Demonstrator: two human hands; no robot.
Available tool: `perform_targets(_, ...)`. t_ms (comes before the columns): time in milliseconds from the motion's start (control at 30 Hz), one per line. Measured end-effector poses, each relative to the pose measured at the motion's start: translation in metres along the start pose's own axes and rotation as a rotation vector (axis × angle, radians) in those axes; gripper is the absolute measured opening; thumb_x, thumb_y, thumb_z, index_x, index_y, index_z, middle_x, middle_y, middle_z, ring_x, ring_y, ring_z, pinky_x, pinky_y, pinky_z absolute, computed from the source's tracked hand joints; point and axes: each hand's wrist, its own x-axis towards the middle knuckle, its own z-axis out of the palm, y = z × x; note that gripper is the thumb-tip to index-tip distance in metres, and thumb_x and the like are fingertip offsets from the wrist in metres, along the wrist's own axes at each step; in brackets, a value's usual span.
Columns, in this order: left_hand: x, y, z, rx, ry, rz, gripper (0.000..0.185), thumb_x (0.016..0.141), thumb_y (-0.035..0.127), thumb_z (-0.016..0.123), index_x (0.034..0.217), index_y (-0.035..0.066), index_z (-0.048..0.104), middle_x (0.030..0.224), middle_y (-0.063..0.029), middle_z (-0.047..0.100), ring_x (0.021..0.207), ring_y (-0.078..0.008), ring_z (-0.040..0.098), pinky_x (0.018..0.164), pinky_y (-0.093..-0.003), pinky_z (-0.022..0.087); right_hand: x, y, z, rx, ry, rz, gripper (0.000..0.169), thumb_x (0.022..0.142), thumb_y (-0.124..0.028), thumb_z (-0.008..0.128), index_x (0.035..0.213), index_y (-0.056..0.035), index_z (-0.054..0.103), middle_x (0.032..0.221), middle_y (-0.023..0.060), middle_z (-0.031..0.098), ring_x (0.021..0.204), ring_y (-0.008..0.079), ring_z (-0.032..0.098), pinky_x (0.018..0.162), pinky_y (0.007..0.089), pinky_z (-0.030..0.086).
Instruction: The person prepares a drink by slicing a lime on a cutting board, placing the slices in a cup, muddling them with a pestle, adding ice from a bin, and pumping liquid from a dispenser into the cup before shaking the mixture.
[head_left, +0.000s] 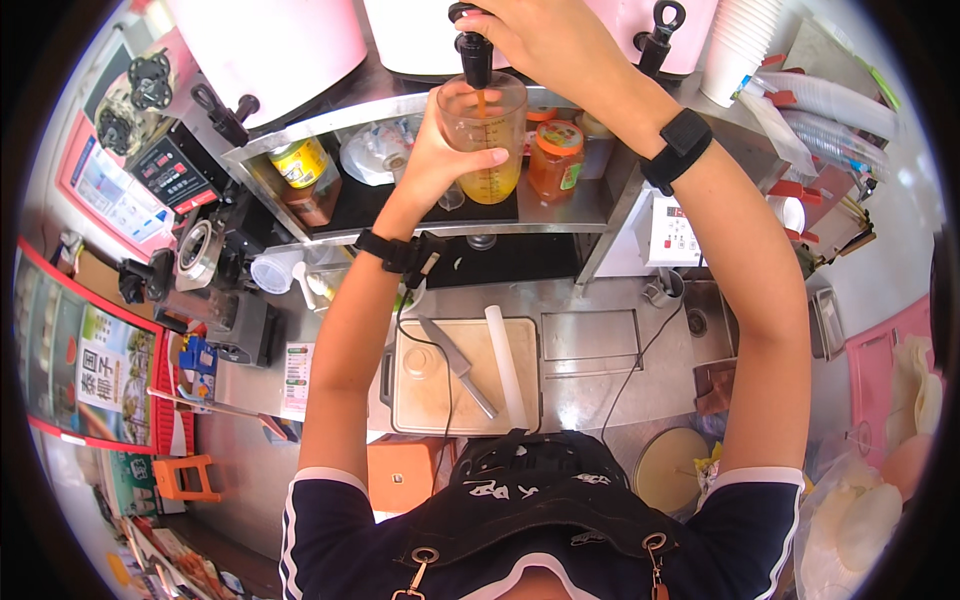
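My left hand (450, 146) grips a clear plastic measuring cup (491, 165) with marks on its side and yellow liquid in its lower part. The cup's mouth is just under a black dispenser tap (475, 56), from which a thin orange-brown stream runs into it. My right hand (517, 30) is on the tap's lever at the top edge; its fingertips are partly cut off by the view. The tap belongs to a white and pink drink dispenser (412, 37). Behind the cup, on the steel shelf (547, 217), stands a jar with orange contents (556, 161).
A knife (457, 360) and a white rolling pin or rod (506, 367) lie on a cutting board (420, 405) below my arms. More pink dispensers (277, 45) flank the tap. Stacked white cups (739, 52) stand right; a sealing machine or blender base (244, 330) stands left.
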Motion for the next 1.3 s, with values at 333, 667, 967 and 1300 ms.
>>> perform_targets(333, -0.002, 0.000, 0.002, 0.005, 0.004, 0.001, 0.081, 0.069, 0.003, 0.087, 0.133, 0.007, 0.036, 0.134, -0.0110, 0.055, 0.126, -0.0252, 0.053, 0.109, -0.0404, 0.043, 0.002, -0.006, -0.004, -0.013, -0.063, 0.066, 0.017, 0.098, -0.016, 0.057, 0.097, 0.0014, 0.059, 0.080, 0.0207, 0.066, 0.075, 0.0350, 0.067, 0.067, 0.0394, 0.053)
perform_targets(667, -0.002, 0.000, 0.003, 0.005, 0.005, 0.003, 0.083, 0.070, 0.003, 0.087, 0.134, 0.006, 0.035, 0.135, -0.0127, 0.053, 0.127, -0.0258, 0.053, 0.109, -0.0416, 0.043, -0.016, 0.000, 0.000, -0.302, -0.119, -0.219, 0.013, 0.089, -0.013, 0.059, 0.098, -0.0045, 0.060, 0.084, 0.0135, 0.064, 0.085, 0.0305, 0.066, 0.076, 0.0381, 0.053)
perform_targets(967, -0.002, -0.001, 0.004, 0.007, 0.000, -0.019, 0.083, 0.070, 0.001, 0.086, 0.134, 0.007, 0.034, 0.135, -0.0131, 0.052, 0.128, -0.0266, 0.051, 0.108, -0.0425, 0.045, -0.020, -0.002, 0.003, -0.384, -0.140, -0.295, 0.022, 0.091, -0.020, 0.059, 0.108, -0.0059, 0.056, 0.090, 0.0114, 0.065, 0.086, 0.0230, 0.067, 0.075, 0.0339, 0.053)
perform_targets(1300, -0.001, -0.007, 0.000, 0.017, -0.010, 0.015, 0.084, 0.071, 0.000, 0.085, 0.136, 0.008, 0.033, 0.136, -0.0140, 0.051, 0.128, -0.0275, 0.052, 0.106, -0.0423, 0.046, -0.021, -0.003, 0.002, -0.372, -0.150, -0.253, 0.017, 0.090, -0.015, 0.054, 0.103, -0.0041, 0.055, 0.087, 0.0101, 0.063, 0.085, 0.0244, 0.066, 0.072, 0.0344, 0.054)
